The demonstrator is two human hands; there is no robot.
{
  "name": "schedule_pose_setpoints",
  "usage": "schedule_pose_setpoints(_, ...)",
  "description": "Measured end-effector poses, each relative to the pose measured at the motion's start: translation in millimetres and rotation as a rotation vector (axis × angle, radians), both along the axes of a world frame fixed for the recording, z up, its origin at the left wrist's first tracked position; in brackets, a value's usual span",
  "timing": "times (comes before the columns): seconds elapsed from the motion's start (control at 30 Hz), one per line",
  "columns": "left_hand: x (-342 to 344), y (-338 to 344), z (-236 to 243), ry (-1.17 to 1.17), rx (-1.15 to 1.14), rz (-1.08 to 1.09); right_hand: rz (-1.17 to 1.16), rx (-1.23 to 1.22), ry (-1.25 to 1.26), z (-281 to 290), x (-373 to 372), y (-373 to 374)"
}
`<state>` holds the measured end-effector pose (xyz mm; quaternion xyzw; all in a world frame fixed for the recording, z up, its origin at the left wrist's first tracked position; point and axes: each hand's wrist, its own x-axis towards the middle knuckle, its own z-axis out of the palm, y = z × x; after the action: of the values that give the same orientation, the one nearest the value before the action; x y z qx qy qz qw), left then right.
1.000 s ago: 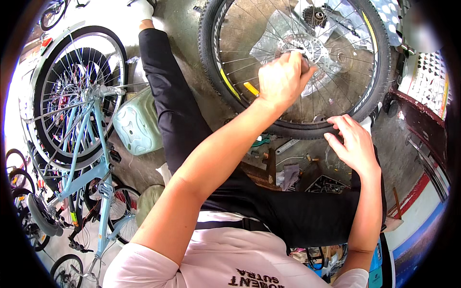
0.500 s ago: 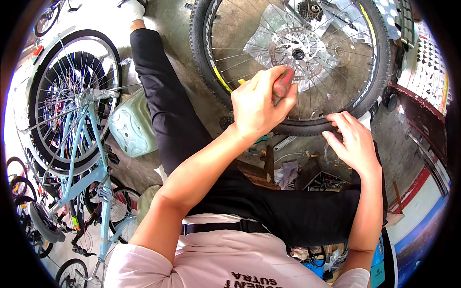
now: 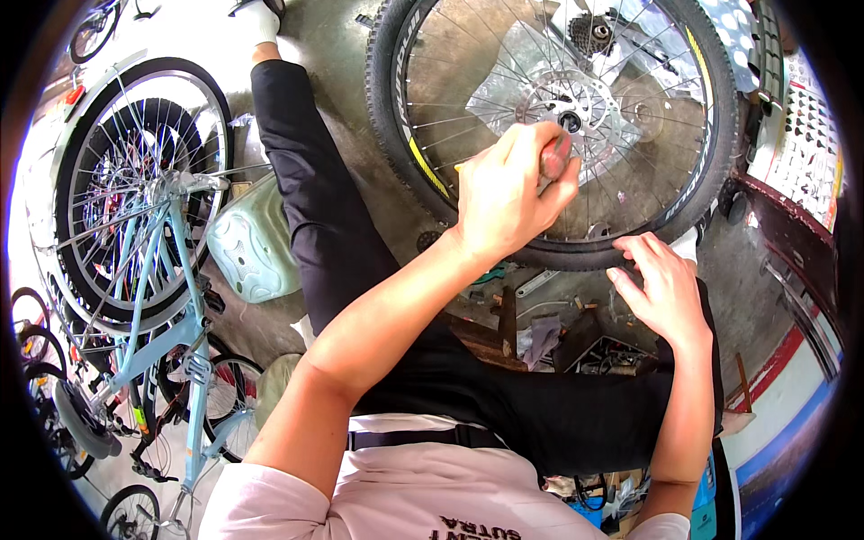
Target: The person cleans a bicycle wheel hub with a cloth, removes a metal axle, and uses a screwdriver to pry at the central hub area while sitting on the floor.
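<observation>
A bicycle wheel [image 3: 391, 108] with a black knobby tyre lies flat in front of me, its silver disc rotor [image 3: 589, 94] facing up around the hub. My left hand [image 3: 508, 193] is closed round a red-handled tool [image 3: 555, 156] above the spokes, just on the near side of the hub. The handle's end pokes out between thumb and fingers; the tool's other end is hidden. At the wheel's near right edge my right hand [image 3: 661, 292] holds the tyre, fingers over its top and thumb at its outer side.
Beneath the spokes lie clear plastic bags [image 3: 508, 94] and a sprocket cassette [image 3: 591, 34]. A light blue bicycle [image 3: 166, 337] and a pale green plastic stool [image 3: 256, 243] stand left. Between my legs sits a tray of small tools [image 3: 616, 355]. A dark red bench edge [image 3: 787, 216] is right.
My left hand has moved slightly rightward and closer to the hub, and the red handle now points more end-on. My right hand keeps its place on the tyre. The whole view has shifted a little.
</observation>
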<state>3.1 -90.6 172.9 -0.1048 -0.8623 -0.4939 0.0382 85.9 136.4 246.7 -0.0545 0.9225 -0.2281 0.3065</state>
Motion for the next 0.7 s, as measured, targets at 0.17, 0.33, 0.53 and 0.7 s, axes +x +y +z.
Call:
schedule_pose_setpoints(0.17, -18.6, 8.5, 0.0, 0.043, -0.013, -0.034, -0.001, -0.022, 0.038, 0.2, -0.3, 1.8)
schedule_pose_setpoints(0.33, -25.7, 7.0, 3.9, -0.048, -0.020, -0.030, 0.002, -0.021, 0.044, 0.6, -0.1, 3.4)
schedule_pose_setpoints(0.53, -35.1, 6.1, 1.7, -0.035, -0.066, -0.023, 0.020, -0.004, 0.079, 3.7, 1.0, 4.8)
schedule_pose_setpoints(0.7, -41.7, 6.2, -17.0, -0.120, -0.069, -0.062, 0.036, -0.018, 0.145, 1.8, 3.9, 5.7)
